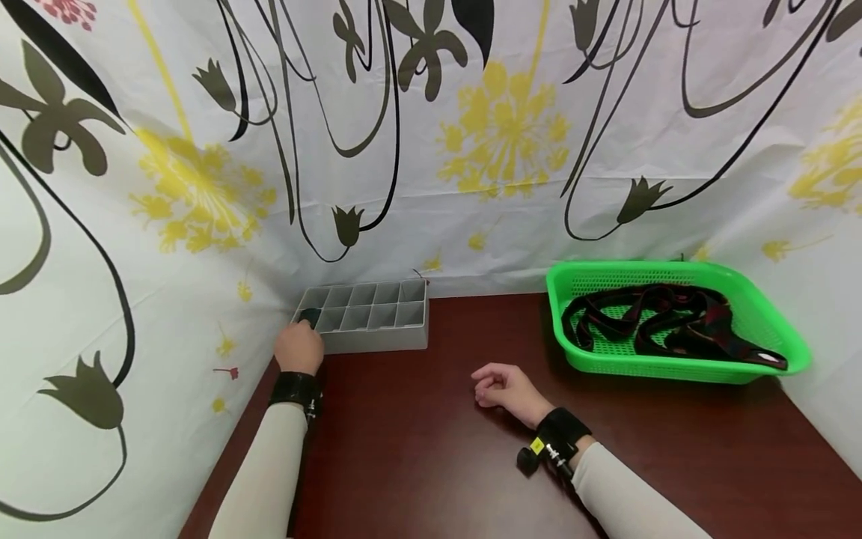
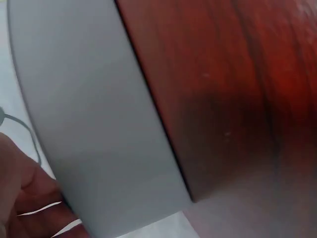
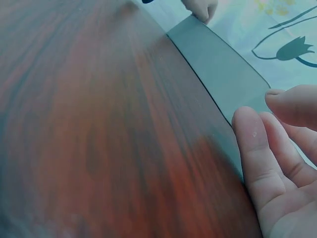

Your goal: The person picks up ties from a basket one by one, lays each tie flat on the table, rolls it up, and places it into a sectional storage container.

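— Straps [image 1: 663,318], dark and tangled, fill the green mesh basket [image 1: 774,367] at the table's [image 1: 431,449] right rear edge, well apart from both hands.

— And the grey box [image 1: 377,337]?

— Rear left corner, against the flowered curtain [image 1: 471,150]; hard plastic, split into small square cells. The left hand [image 1: 298,348] covers its front left corner, fingers curled over a dark item [image 1: 310,317] in that cell.

— The right hand [image 1: 505,385]?

— Resting on the glossy wood mid-table, fingers loosely bent, holding nothing.

The left hand [image 1: 298,347] hides whatever dark thing (barely visible) sits in the organizer's [image 1: 367,318] corner compartment.
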A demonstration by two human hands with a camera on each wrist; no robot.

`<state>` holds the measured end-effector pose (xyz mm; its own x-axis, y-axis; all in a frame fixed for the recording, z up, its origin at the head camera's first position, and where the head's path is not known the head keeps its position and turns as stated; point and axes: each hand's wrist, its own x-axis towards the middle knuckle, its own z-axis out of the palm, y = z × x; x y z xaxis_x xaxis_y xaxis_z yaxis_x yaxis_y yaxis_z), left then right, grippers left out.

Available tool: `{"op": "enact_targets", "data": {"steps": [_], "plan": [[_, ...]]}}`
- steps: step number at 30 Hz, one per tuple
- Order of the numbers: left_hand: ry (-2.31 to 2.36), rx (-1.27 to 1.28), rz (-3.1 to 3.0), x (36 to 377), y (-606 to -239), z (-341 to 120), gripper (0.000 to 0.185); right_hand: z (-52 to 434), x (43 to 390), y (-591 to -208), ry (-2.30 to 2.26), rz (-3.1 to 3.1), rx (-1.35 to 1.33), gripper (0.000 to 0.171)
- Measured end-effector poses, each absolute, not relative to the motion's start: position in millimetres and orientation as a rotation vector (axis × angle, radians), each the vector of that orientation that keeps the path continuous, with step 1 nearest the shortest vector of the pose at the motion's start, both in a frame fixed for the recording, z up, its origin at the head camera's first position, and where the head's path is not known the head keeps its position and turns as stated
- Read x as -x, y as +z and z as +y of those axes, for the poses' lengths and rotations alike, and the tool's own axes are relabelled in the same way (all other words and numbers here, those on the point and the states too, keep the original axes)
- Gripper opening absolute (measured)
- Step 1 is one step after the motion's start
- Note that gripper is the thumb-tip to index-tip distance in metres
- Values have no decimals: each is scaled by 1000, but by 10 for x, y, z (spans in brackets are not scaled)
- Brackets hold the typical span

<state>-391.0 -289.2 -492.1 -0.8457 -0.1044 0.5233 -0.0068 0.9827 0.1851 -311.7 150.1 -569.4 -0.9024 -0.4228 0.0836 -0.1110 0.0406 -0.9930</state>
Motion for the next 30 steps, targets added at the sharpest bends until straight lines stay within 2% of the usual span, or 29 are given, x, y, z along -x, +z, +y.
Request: {"op": "enact_targets", "data": {"steps": [8,11,15,18,23,26,30], "plan": [[-261,13,-2519,3920,-5083,-2982,26,1520,3123,-5641,-1952,2068,559,36],[-312,26,-2542,3907,-5112,-3017,34,1527,3122,-5615,-1952,2074,561,36],[-546,-50,-2561,3840,-5032,-3008,47,1530,3119,-5592,-1962,2070,537,36],[-742,-130,-2531,3735,-4905,-2952,50,1528,3105,-5573,-1968,2041,512,38],[-825,-89,-2546,3528,-4660,-2617,52,1552,3075,-5424,-2029,1934,486,37],[-832,-5,-2590,3418,-4580,-2280,55,1608,3071,-5207,-2047,1910,546,25],[-844,130,-2638,3304,-4545,-1726,56,1829,3056,-4855,-2070,1952,753,6]]}}
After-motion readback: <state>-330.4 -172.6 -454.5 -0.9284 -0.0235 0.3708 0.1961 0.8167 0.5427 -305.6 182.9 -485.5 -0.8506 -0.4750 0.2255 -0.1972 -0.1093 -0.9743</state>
